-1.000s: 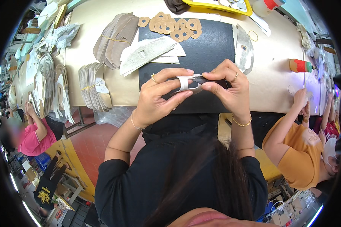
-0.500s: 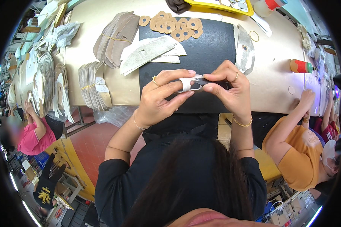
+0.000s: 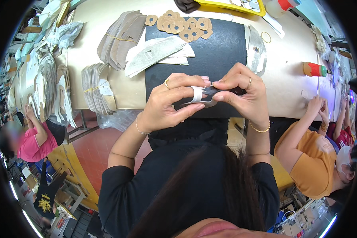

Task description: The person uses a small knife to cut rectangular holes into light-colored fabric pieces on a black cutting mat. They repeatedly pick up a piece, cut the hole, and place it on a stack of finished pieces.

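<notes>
My left hand [image 3: 168, 101] and my right hand [image 3: 246, 95] meet over the front part of a black mat [image 3: 222, 47]. Between them is a small dark piece with white parts [image 3: 197, 94], bent into a curve; its exact kind is hard to make out. The left fingers and thumb grip one end from both sides. At the other end, my right thumb and forefinger pinch it, hiding that tip. Beyond the left hand lie light grey curved pieces [image 3: 156, 53], overlapping on the mat. Tan pieces with round holes [image 3: 186, 36] are heaped at its far edge.
Banded stacks of grey-brown cut pieces [image 3: 127, 33] and curved pieces [image 3: 92, 89] lie to the left. Right of the mat are another curved piece [image 3: 257, 55] and a red-labelled bottle [image 3: 314, 69]. A yellow tray [image 3: 250, 8] sits far back. Co-workers sit at both sides.
My right hand has shifted slightly right, and its thumb has dropped a little. The held piece has turned and tilted between my fingers. Both hands keep their grip.
</notes>
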Demonstrator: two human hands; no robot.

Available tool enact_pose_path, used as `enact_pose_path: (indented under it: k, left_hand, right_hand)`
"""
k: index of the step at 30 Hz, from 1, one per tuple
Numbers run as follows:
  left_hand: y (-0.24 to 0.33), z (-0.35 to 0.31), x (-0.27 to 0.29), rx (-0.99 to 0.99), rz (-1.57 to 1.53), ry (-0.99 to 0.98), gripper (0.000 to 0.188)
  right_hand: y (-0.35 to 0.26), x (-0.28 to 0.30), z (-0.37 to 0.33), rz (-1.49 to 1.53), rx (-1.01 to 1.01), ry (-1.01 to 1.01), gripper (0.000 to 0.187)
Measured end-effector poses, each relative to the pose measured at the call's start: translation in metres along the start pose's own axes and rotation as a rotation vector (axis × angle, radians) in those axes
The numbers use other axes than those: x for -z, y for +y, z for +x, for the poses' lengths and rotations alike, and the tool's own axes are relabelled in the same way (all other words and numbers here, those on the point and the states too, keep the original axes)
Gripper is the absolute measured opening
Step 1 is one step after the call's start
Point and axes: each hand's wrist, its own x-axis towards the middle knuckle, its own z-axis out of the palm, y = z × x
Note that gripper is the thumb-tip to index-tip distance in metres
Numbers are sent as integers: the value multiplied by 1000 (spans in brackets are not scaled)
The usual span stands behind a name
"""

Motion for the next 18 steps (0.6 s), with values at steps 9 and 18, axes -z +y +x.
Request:
enact_pose_path:
  k: [9, 18]
  left_hand:
    - [-1, 0, 1, -10, -175, -40, 22]
    - [-5, -3, 3, 76, -375, -79, 19]
  right_hand:
    - [-5, 3, 2, 50, -9, -54, 17]
    - [-5, 5, 3, 136, -52, -44, 19]
